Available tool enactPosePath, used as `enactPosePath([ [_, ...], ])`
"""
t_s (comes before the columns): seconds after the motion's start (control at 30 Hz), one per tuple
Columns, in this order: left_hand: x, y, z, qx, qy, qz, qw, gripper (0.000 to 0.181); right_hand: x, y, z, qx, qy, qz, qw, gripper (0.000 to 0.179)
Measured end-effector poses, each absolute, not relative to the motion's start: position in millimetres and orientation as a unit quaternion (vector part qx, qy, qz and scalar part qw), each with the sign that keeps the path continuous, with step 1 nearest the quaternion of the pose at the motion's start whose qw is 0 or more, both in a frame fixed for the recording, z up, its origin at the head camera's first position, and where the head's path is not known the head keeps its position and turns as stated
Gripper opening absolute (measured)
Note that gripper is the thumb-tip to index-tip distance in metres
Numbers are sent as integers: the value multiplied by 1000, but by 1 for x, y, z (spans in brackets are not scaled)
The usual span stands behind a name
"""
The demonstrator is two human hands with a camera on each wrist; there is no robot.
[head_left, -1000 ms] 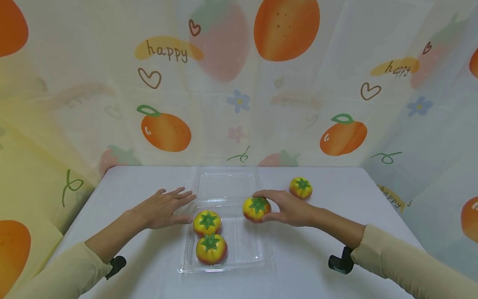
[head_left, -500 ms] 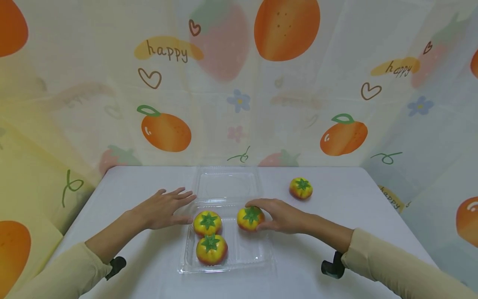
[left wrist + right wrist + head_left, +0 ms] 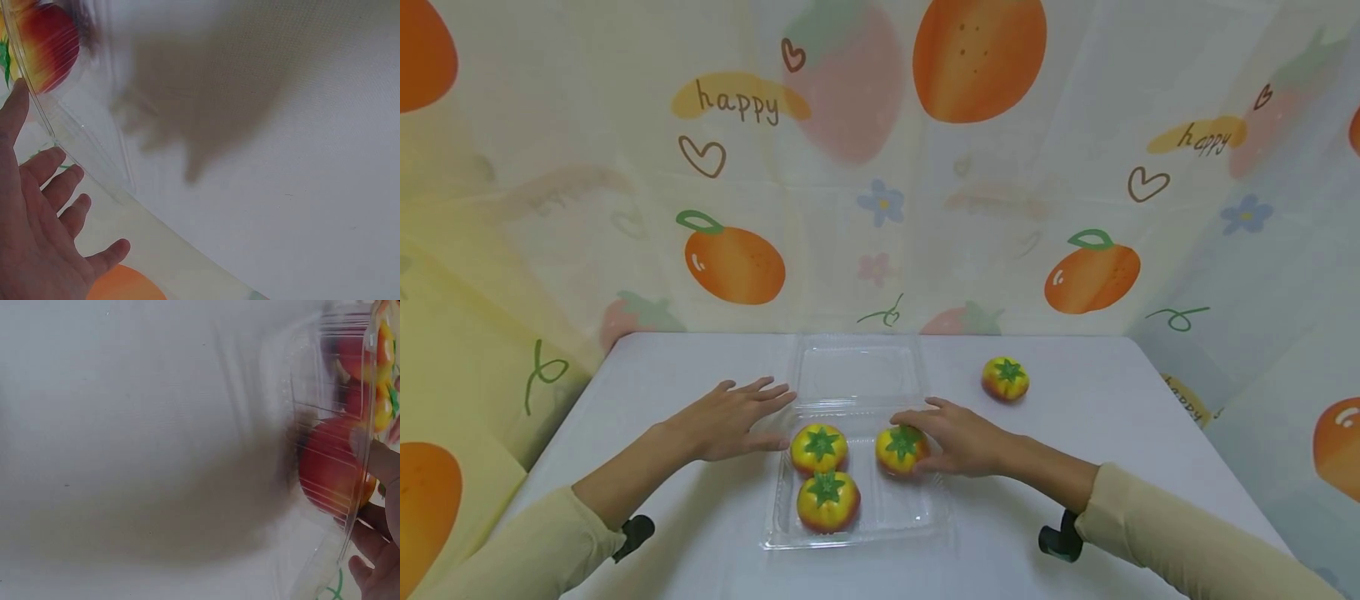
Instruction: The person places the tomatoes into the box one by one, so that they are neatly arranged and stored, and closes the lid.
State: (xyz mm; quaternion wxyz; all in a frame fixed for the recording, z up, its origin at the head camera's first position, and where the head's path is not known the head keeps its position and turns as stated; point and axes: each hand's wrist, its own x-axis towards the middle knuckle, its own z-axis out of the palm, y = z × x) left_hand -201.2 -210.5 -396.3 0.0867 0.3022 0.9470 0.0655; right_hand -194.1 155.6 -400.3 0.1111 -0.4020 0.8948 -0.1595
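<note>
A clear plastic clamshell box [image 3: 880, 533] lies with its lid folded back on the white table. Two yellow-red persimmons with green calyxes, the rear one [image 3: 818, 448] and the front one [image 3: 828, 502], sit in its left half. My right hand [image 3: 966, 437] has thumb and fingers around a third persimmon [image 3: 901, 451], low in the box's right rear. In the right wrist view, that persimmon [image 3: 331, 465] shows through the ribbed wall, the thumb against it. My left hand [image 3: 733, 421] is spread beside the box's left edge, holding nothing; its fingers [image 3: 62, 187] are apart in the left wrist view.
Another persimmon [image 3: 1005, 379] stands on the table behind the right hand. The raised clear lid [image 3: 859, 371] lies toward the back edge. A fruit-printed curtain [image 3: 880, 250] hangs behind and beside the white table [image 3: 1075, 375].
My right hand has carried the persimmon left and down into the right half of the box, and its fingers look slightly more spread. The left hand stays in place.
</note>
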Motion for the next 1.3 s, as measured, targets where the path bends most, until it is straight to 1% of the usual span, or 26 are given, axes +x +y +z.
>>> enactPosePath([
  [0.4, -201, -210, -397, 295, 948, 66, 94, 77, -194, 156, -404, -399, 899, -154, 92, 63],
  [0.77, -200, -210, -395, 296, 948, 67, 92, 77, -196, 165, -395, -385, 896, -192, 113, 64],
  [0.9, -200, -210, -396, 296, 948, 68, 95, 78, -197, 174, -391, -381, 894, -211, 107, 62],
  [1.1, -200, -210, -397, 298, 948, 64, 90, 78, -205, 193, -386, -330, 916, -217, 72, 66],
  [1.2, -200, -210, -397, 298, 948, 63, 88, 78, -212, 204, -385, -298, 929, -215, 35, 71],
  [1.3, -200, -210, -397, 298, 948, 63, 88, 78, -220, 216, -387, -273, 938, -212, -15, 73],
])
